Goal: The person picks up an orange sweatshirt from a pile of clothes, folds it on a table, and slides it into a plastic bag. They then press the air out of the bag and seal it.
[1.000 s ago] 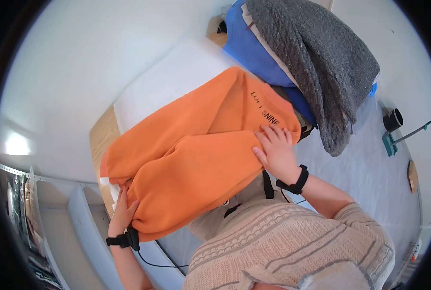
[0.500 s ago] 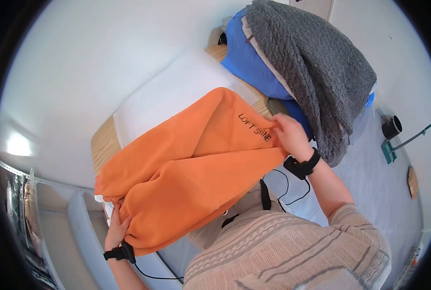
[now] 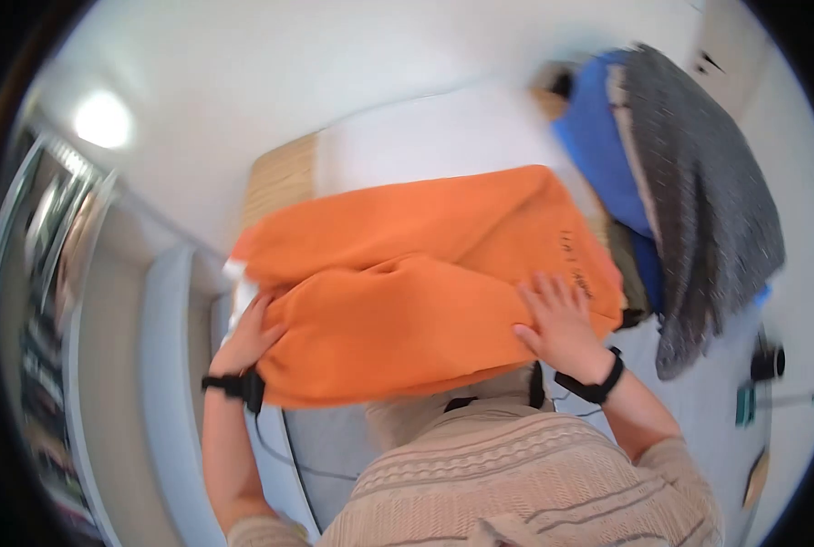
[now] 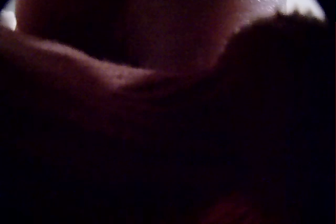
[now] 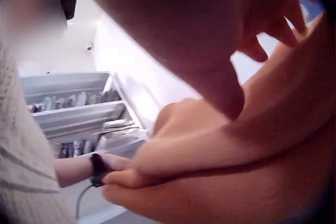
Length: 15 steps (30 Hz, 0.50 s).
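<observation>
A folded orange sweatshirt (image 3: 398,301) with dark lettering near its right end lies over a white sheet-like surface, its front edge close to the person's lap. My right hand (image 3: 564,330) rests on its right part, fingers spread over the cloth below the lettering. At the left end, my left hand (image 3: 250,337) touches the bunched edge with its fingers and thumb extended. The right wrist view shows the thick folded layers (image 5: 210,155) below the right hand. Mostly dark, the left wrist view shows little of the left hand's work.
A grey knitted garment (image 3: 712,201) and blue cloth (image 3: 603,146) are piled at the back right. Left stands a shelf unit (image 3: 115,319) with bagged items. A wooden table corner (image 3: 284,173) shows behind the sweatshirt. A black cylinder (image 3: 768,363) is at the far right.
The head view has turned, so everything sits differently in it. My right hand pinched the lettered edge half a second ago and now lies flat on the sweatshirt. The left hand stays at the left end.
</observation>
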Tool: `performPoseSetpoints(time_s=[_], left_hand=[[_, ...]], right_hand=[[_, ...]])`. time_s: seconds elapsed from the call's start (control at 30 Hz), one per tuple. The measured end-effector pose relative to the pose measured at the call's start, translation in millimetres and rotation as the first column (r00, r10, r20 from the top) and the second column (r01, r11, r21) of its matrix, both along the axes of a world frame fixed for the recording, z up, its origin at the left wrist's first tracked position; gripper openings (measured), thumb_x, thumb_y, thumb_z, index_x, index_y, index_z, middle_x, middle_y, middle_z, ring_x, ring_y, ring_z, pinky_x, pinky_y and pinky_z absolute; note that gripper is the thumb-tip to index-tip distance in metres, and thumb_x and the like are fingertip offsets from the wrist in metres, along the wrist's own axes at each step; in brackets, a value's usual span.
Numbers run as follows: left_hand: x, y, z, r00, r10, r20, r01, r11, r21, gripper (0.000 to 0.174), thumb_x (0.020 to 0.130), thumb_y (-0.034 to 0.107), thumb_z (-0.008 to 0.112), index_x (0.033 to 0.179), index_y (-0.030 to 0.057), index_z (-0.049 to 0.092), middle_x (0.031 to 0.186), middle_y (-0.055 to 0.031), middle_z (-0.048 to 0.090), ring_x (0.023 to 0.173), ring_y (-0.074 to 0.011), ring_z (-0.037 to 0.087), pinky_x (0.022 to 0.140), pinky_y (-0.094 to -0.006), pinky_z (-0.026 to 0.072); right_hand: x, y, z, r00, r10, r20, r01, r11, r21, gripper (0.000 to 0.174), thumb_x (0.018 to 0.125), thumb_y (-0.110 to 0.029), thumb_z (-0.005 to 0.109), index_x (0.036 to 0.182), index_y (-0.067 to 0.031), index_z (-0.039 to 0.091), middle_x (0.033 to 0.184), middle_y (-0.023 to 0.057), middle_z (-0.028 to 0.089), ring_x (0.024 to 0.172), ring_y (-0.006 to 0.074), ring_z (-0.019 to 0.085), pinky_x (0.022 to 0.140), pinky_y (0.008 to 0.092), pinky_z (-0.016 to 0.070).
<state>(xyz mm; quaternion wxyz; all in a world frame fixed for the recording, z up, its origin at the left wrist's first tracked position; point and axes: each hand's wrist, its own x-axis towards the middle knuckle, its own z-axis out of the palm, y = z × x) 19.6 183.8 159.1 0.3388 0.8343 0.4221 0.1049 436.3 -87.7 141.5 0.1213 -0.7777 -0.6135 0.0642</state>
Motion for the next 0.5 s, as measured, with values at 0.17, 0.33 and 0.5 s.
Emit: performPoseSetpoints(time_s=[0.17, 0.33, 0.5], left_hand=[[-1.3, -4.6, 7.8, 0.967, 0.069, -0.245, -0.039, 0.991, 0.127, 0.07, 0.084, 0.034, 0.066, 0.138, -0.0007, 0.038, 0.142, -0.0202, 0.04, 0.13, -0.0357, 0.04, 0.108, -0.0386, 0.0334], [1.2, -8.4, 17.6, 0.963, 0.112, -0.247, -0.097, 0.993, 0.07, 0.072, 0.083, 0.032, 0.068, 0.14, 0.0013, 0.037, 0.144, -0.0178, 0.04, 0.133, -0.0328, 0.038, 0.109, -0.0377, 0.0324], [-26.8, -18.5, 60.3, 0.914, 0.396, 0.084, -0.368, 0.9, -0.235, 0.09, 0.083, 0.039, 0.07, 0.149, 0.0029, 0.02, 0.148, -0.0175, 0.033, 0.133, -0.0256, 0.038, 0.109, -0.0337, 0.0293]], right_hand=[[-65.3, 26.0, 62.3, 0.947, 0.32, -0.024, -0.31, 0.931, 0.192, 0.071, 0.078, -0.03, 0.072, 0.141, -0.0149, 0.042, 0.151, 0.0181, 0.028, 0.14, 0.0389, 0.022, 0.11, 0.0598, 0.0184], [-117.1, 66.6, 43.3, 0.855, 0.505, 0.113, -0.518, 0.835, 0.185, 0.068, 0.081, -0.042, 0.068, 0.14, -0.0175, 0.044, 0.153, 0.0133, 0.025, 0.14, 0.0435, 0.017, 0.107, 0.0647, 0.0208], [-119.4, 71.8, 25.7, 0.863, 0.489, 0.127, -0.494, 0.87, 0.002, 0.067, 0.081, -0.049, 0.065, 0.138, -0.0187, 0.047, 0.155, 0.01, 0.021, 0.14, 0.0467, 0.015, 0.104, 0.0669, 0.0241]])
